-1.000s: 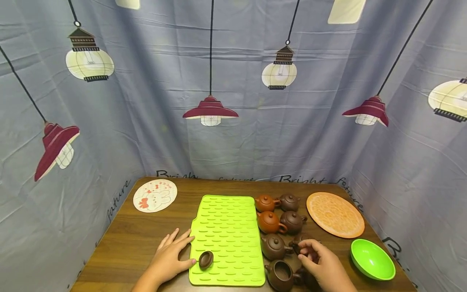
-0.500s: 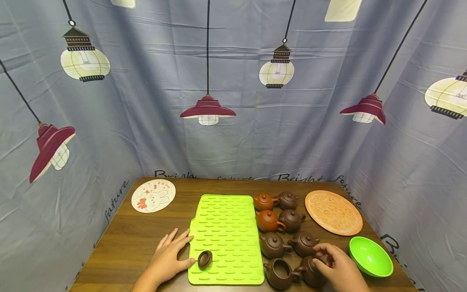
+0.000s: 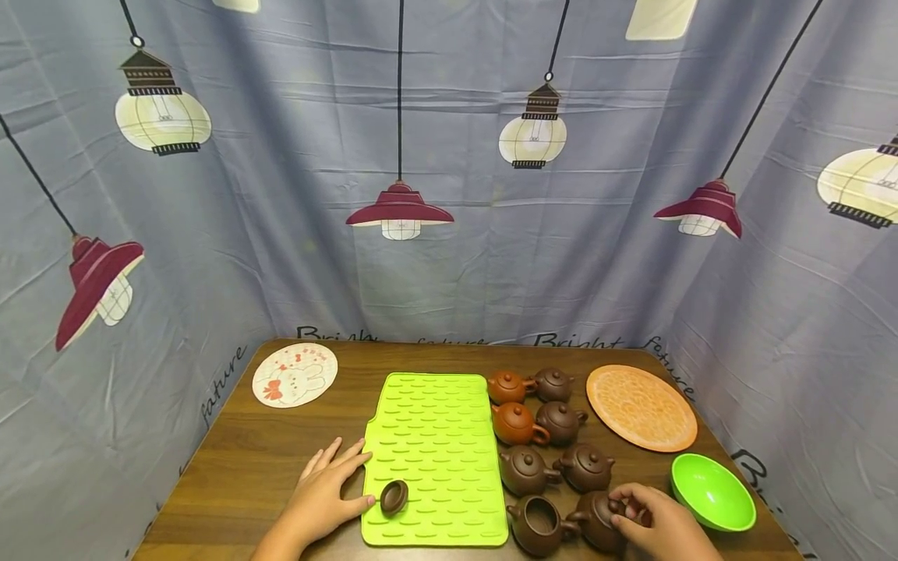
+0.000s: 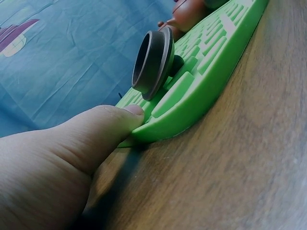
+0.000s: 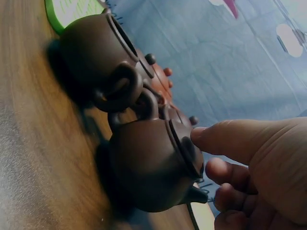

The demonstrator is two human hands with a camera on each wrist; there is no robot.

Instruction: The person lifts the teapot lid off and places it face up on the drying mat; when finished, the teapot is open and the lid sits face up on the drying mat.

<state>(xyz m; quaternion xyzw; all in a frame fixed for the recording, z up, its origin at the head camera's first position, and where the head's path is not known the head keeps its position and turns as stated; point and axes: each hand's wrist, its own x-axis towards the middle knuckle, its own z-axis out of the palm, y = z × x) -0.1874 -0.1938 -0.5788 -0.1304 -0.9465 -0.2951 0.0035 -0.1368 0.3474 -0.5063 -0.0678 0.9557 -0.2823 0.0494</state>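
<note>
In the head view my right hand [image 3: 659,518] is at the front right brown teapot [image 3: 599,520], thumb and fingers pinching the knob of its lid [image 3: 614,506]. The right wrist view has my thumb [image 5: 225,139] against that lid, with part of it hidden. Beside it stands a brown teapot without a lid [image 3: 539,526], its dark mouth showing. My left hand [image 3: 319,495] lies with spread fingers at the left edge of the green mat [image 3: 449,467]. Near its thumb, a loose brown teapot lid [image 4: 153,64] rests tilted on its side on the mat.
Behind the front pair, brown teapots [image 3: 585,467] and orange-brown teapots [image 3: 514,423] stand close together in two columns. A green bowl [image 3: 713,492] is right of my right hand. An orange round mat [image 3: 641,409] and a white rabbit mat [image 3: 295,375] lie farther back.
My right hand has moved from the right teapot of the row behind to the front right teapot, and its fingers have closed in on the lid knob. The left hand has stayed put.
</note>
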